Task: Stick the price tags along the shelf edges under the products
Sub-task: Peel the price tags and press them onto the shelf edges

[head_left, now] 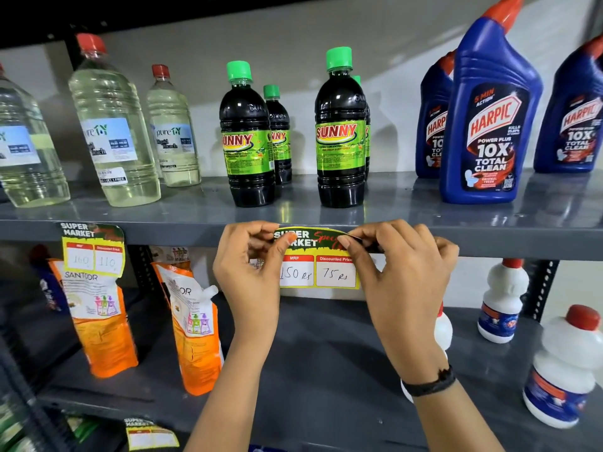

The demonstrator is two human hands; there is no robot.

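Standing along the grey upper shelf (424, 203) from the left are clear bleach bottles with red caps (112, 125), then dark Sunny bottles with green caps (339, 132), then blue Harpic bottles (489, 125) at the right. On the front edge of that shelf (169, 231), under the bleach bottles, a price tag marked 160 and 110 (93, 249) is already stuck and hangs down over orange Santoor pouches (98, 318) on the shelf below. Further right, under the Sunny bottles, the left hand (249, 272) is curled, its thumb and forefinger pinched on the upper left corner of a second price tag (318, 261), which reads MRP 150 and discounted price 75. The top band of this tag lies against the shelf edge and its lower part hangs below it. The right hand (399, 272) is likewise curled, thumb and forefinger pinched on the tag's upper right corner, where a dark strip sticks out between the fingertips; whether that is backing or the tag itself cannot be told. A black band (429, 383) circles the right wrist. White bottles with red caps (502, 301) stand on the lower shelf at the far right, and a third tag (150, 435) shows on a shelf edge near the bottom.
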